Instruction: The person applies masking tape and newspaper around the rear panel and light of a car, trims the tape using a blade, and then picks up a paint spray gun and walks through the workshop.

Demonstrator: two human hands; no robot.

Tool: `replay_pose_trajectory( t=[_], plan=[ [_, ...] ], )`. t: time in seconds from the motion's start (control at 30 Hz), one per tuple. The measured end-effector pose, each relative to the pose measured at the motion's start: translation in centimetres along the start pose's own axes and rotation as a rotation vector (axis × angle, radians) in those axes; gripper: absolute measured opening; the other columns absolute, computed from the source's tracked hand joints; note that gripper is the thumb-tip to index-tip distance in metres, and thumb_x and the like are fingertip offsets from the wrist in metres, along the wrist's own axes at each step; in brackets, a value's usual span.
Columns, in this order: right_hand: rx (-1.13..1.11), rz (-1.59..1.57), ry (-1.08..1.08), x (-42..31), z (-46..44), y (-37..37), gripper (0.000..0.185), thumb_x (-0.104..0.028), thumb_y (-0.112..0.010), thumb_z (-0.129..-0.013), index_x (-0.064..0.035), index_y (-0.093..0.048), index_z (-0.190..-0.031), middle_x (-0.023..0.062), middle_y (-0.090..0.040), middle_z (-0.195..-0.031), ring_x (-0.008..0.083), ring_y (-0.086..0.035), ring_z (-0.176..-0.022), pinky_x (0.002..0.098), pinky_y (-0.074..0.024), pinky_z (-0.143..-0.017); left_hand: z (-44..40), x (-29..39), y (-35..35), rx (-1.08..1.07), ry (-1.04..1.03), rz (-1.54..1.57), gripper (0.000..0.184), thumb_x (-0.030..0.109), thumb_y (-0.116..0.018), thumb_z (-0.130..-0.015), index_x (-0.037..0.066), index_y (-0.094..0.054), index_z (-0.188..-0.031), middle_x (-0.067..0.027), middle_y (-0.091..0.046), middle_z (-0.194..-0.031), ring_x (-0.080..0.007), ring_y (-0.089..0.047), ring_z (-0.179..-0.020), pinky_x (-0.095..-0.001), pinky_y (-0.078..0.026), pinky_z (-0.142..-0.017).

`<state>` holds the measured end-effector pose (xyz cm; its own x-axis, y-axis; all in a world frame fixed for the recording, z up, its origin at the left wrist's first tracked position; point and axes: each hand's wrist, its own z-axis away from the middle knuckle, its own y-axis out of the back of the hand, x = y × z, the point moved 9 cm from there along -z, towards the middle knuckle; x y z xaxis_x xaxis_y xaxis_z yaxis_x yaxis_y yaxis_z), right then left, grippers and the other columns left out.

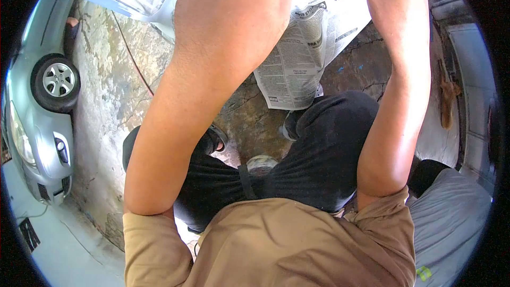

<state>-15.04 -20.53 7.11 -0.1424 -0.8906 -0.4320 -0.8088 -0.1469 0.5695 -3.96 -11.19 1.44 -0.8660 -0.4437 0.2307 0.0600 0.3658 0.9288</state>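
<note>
My left hand (pixel 234 18) is at the top middle, its back toward me and its fingers curled in, the tips hidden. Whatever it grips, if anything, is out of sight. At the top right, my right hand (pixel 396 0) has thumb and fingers drawn together, partly cut off by the frame edge. Between and below the hands hangs a printed newspaper sheet (pixel 297 64), creased, its lower edge reaching down near my knees. Against it on the left lies a pale car body panel (pixel 162 16), partly behind my left hand. Bright glare washes out the area beyond the hands.
A silver car with a front wheel (pixel 57 82) stands at the left. A thin cable (pixel 133 56) runs over the worn concrete floor (pixel 101 90). Grey fabric (pixel 451 223) is at the lower right; a brown shape (pixel 449 103) lies near the right wall.
</note>
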Motion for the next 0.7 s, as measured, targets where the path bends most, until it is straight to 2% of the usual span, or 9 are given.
replay_pose_trajectory(
  t=[0.1,0.33,0.47,0.7],
  plan=[
    [0.025,0.019,0.021,-0.1,0.1,0.0,0.015,-0.003,-0.065,-0.093,0.0005,-0.074,-0.105,0.0123,-0.073,-0.095,0.0197,-0.070,-0.087,0.0316,-0.0531,-0.078,0.3,0.6,0.8,0.030,-0.001,0.012,0.055,0.016,-0.057,-0.093,-0.006,-0.049,-0.143,-0.0191,-0.069,-0.071,-0.0364,-0.069,-0.065,-0.0459,-0.056,-0.065],
    [0.009,0.059,0.024,-0.5,-0.3,0.1,0.016,-0.003,-0.066,-0.093,0.0002,-0.075,-0.105,0.0134,-0.073,-0.096,0.0211,-0.070,-0.088,0.0326,-0.0534,-0.078,-0.3,-0.2,0.1,-0.052,0.049,-0.014,0.055,0.017,-0.057,-0.093,-0.006,-0.051,-0.143,-0.0199,-0.069,-0.073,-0.0363,-0.070,-0.068,-0.0462,-0.056,-0.066],
    [0.023,0.195,0.103,-1.2,-0.4,-0.3,0.015,-0.003,-0.065,-0.093,0.0009,-0.074,-0.104,0.0137,-0.072,-0.096,0.0229,-0.070,-0.088,0.0334,-0.0533,-0.079,0.2,0.7,1.2,0.024,0.016,0.017,0.055,0.018,-0.057,-0.092,-0.006,-0.052,-0.141,-0.0200,-0.069,-0.074,-0.0364,-0.070,-0.068,-0.0463,-0.056,-0.067],
    [-0.022,0.113,0.121,1.6,-1.2,-0.6,0.014,-0.003,-0.065,-0.093,0.0016,-0.073,-0.104,0.0139,-0.071,-0.095,0.0234,-0.069,-0.086,0.0344,-0.0528,-0.078,0.2,0.8,1.3,0.074,-0.025,0.053,0.054,0.018,-0.058,-0.092,-0.009,-0.054,-0.138,-0.0199,-0.070,-0.073,-0.0370,-0.069,-0.067,-0.0466,-0.056,-0.066]
  ],
)
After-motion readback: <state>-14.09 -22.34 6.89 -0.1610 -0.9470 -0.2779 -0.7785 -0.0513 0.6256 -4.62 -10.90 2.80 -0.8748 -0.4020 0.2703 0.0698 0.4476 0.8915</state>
